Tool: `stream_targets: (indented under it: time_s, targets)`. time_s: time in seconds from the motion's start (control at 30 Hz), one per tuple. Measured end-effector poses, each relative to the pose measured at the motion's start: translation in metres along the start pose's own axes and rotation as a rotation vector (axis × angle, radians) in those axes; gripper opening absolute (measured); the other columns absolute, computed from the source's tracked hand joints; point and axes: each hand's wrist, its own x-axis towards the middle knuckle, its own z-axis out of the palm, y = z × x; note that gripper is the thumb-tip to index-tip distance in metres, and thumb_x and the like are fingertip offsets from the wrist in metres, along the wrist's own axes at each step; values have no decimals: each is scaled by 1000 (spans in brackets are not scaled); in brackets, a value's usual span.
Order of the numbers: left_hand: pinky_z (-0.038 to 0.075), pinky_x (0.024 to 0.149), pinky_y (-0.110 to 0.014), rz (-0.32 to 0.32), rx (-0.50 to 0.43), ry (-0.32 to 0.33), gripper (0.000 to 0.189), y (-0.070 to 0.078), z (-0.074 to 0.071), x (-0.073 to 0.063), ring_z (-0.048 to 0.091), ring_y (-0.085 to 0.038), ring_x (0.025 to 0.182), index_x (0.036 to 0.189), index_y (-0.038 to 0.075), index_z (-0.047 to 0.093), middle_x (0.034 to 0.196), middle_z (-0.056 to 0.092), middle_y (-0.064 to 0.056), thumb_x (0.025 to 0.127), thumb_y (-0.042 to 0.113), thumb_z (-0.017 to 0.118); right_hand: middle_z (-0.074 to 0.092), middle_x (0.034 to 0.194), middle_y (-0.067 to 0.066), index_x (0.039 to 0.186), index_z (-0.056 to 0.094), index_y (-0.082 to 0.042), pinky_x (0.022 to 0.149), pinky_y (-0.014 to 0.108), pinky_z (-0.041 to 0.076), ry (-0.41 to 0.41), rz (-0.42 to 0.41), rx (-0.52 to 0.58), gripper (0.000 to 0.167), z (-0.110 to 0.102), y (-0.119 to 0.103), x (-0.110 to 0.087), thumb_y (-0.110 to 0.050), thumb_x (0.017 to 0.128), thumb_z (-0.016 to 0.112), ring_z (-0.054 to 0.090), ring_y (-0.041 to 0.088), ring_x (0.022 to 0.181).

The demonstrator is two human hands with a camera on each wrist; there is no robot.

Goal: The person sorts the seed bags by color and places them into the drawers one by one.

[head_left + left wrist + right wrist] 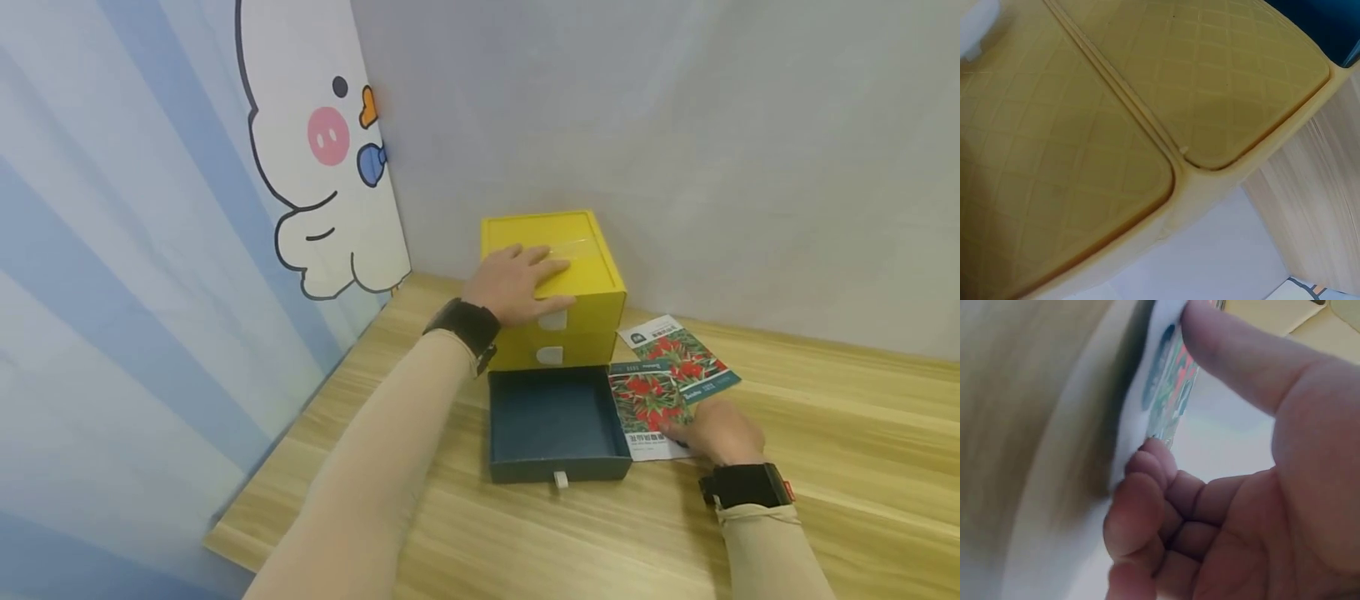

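Observation:
My left hand rests with spread fingers on top of a yellow drawer box. Below its two closed fronts, a dark teal drawer stands out toward me, with nothing visible inside. The left wrist view shows the quilted yellow drawer fronts up close; the hand itself is out of that view. Right of the drawer, my right hand pinches the near corner of a seed packet printed with red flowers. In the right wrist view, the thumb and curled fingers meet at the packet's edge.
A second seed packet lies partly under the first, farther back. The wooden table meets a grey wall behind the box. A blue-striped curtain and a white cartoon figure border the left side.

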Motion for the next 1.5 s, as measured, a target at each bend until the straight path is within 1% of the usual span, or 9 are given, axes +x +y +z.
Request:
stream_targets:
  time_s: [0.17,0.47,0.7,0.9,1.0,1.13,1.3,1.37,1.5]
  targets:
    - [26,131,-51,-2,-7,15,71,0,0,-2,33,-35,157,163,35,38,172,33,-2,101,70,46,54,72,10,86,67,8,55,31,40,2,-13,37,57,0,2,2,-48,91,75,51,23,66]
    - [25,132,-51,3,-11,-3,71,2,1,-4,30,-34,159,163,35,36,173,31,-2,102,70,45,50,66,5,74,62,-1,52,28,37,-7,-33,52,47,4,3,0,-43,93,74,47,18,60]
    - [25,132,-51,4,-14,5,71,2,0,-5,31,-34,158,163,35,37,172,33,-2,102,70,45,66,84,21,106,65,16,55,34,45,75,-51,130,48,2,0,2,-30,93,74,57,25,67]
    - [25,131,-51,4,-12,4,71,0,2,-2,31,-34,158,163,36,37,172,33,-2,101,71,45,56,74,13,90,65,10,52,32,41,82,-82,131,40,-3,-1,0,-29,101,62,53,24,63]
    - [25,132,-51,5,-15,1,71,0,3,-2,31,-34,158,163,36,37,172,32,-1,101,70,46,60,80,18,93,65,11,56,34,43,88,-102,127,39,-10,-2,-1,-26,103,53,55,27,68]
    - [24,132,-51,4,-17,-2,71,0,2,-3,31,-34,159,163,35,36,173,31,-1,101,70,45,65,106,34,121,61,20,60,34,44,112,-137,146,46,-19,-4,-5,-18,102,43,58,32,78]
    - [25,132,-51,2,-16,-1,71,0,2,-4,31,-34,159,163,35,37,173,31,-1,102,71,45,57,128,44,143,42,25,55,33,39,145,-180,192,58,-27,-9,-12,-15,102,34,49,25,61]
    - [25,131,-51,3,-15,1,71,0,2,-4,31,-33,158,163,35,37,173,31,-1,102,71,45,62,114,38,144,41,25,51,32,37,161,-194,223,59,-29,-11,-16,-14,101,33,40,18,53]
    - [26,131,-51,4,-14,2,71,1,2,-4,31,-32,158,163,36,37,173,31,0,102,71,45,61,84,22,141,45,25,49,31,36,209,-209,253,57,-35,-14,-23,-12,101,32,40,16,53]
